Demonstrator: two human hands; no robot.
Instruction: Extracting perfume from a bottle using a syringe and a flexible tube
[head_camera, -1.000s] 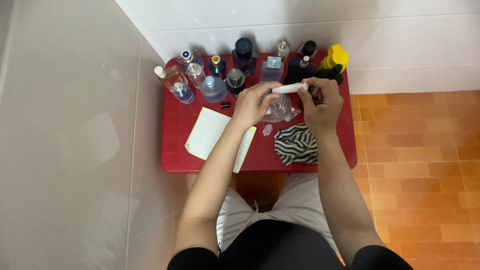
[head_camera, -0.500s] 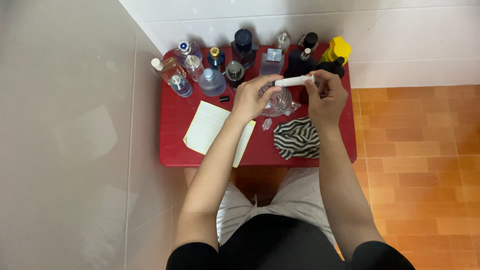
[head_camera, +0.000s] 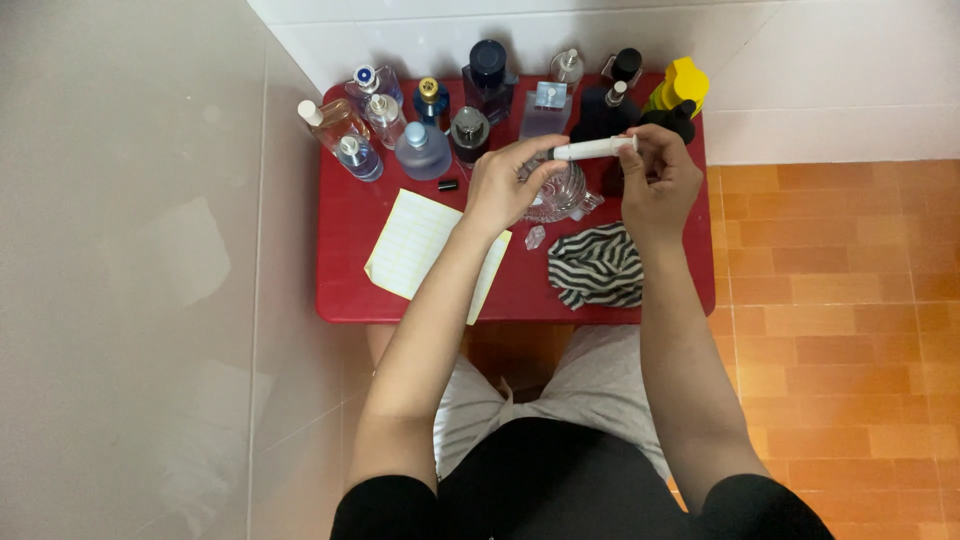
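Red plastic makes up the low bench (head_camera: 350, 270), pushed into a tiled corner, with a person seated at its near edge. Along the far edge stands a crowded row of perfume bottles (head_camera: 424, 152), clear, blue and dark, with a yellow-topped bottle (head_camera: 680, 85) at the far right corner. A pale yellow lined sheet (head_camera: 415, 240) lies toward the near left, and a black-and-white striped cloth (head_camera: 598, 266) sits crumpled near the right of the near edge.

Both hands are raised above the middle of the bench, over a clear glass bottle (head_camera: 556, 196). The left hand (head_camera: 505, 185) is curled closed around one end of a slim white tube (head_camera: 592, 149), held level. The right hand (head_camera: 655, 180) pinches the tube's other end between thumb and fingertips, the remaining fingers loosely folded.

The white tube looks light and stiff, likely smooth plastic and a little slippery, so a firm wrap on the barrel with a pinch at the end seems the sound hold. A small clear cap (head_camera: 535, 237) lies just beside the sheet, and a tiny black cap (head_camera: 448, 184) near the bottles.
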